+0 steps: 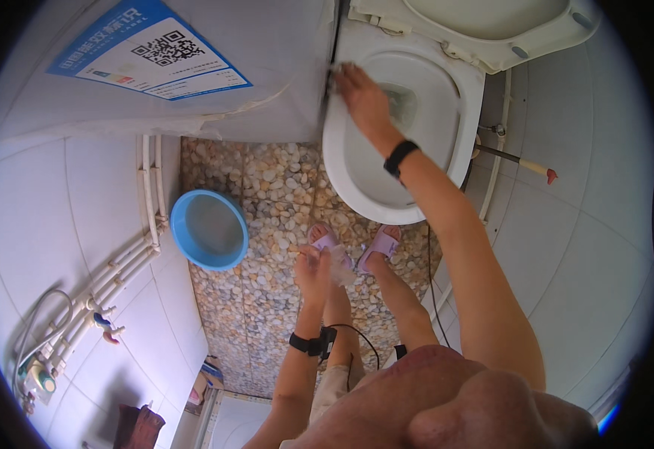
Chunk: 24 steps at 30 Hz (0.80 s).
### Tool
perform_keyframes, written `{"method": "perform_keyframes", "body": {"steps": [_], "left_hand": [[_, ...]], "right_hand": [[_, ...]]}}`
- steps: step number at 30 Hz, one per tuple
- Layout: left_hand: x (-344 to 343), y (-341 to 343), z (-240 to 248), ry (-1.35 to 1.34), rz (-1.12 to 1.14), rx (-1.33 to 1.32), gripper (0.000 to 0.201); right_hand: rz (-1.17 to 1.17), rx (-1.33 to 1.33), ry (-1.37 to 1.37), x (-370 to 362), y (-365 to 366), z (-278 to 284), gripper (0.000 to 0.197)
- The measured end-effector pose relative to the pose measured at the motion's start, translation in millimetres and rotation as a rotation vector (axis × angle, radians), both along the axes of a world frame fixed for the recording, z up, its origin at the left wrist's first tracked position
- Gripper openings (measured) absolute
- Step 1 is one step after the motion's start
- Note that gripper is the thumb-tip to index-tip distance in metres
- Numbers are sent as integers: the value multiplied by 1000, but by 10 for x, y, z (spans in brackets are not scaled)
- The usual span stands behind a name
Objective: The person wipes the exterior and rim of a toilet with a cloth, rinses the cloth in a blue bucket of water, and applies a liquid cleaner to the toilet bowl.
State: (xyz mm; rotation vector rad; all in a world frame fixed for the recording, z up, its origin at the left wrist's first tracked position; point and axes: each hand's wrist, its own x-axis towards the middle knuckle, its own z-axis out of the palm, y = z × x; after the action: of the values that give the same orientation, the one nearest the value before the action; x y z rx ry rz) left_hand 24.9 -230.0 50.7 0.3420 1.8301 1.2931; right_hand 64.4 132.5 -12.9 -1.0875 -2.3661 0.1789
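My right hand (362, 96) reaches over the white toilet bowl (458, 172) to its far left rim, close to the grey appliance panel. Its fingers are bent and pressed together, slightly blurred; what they hold, if anything, is hard to make out. Water stands in the bottom of the bowl. Lower down, my left hand (312, 275) hovers above the floor near my feet, its fingers closed on a crumpled, clear plastic bag (342, 267) that hangs to the right. Black bands circle both wrists.
A blue basin (179, 232) stands on the pebble-patterned floor (278, 172) at left. The raised toilet seat and lid (495, 56) lean back at the top. A grey appliance (282, 45) fills the upper left. Pipes (151, 202) run along the left wall; a thin cable hangs right of my legs.
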Motion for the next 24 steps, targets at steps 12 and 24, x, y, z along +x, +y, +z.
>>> {"method": "perform_keyframes", "body": {"steps": [12,24], "left_hand": [[157,185,242,-69,-56,30,21],[124,112,381,-81,-4,79,21]], "right_hand": [[-41,-10,46,114,348,138,15],[-178,-500,18,134,-137,-42,20]]}}
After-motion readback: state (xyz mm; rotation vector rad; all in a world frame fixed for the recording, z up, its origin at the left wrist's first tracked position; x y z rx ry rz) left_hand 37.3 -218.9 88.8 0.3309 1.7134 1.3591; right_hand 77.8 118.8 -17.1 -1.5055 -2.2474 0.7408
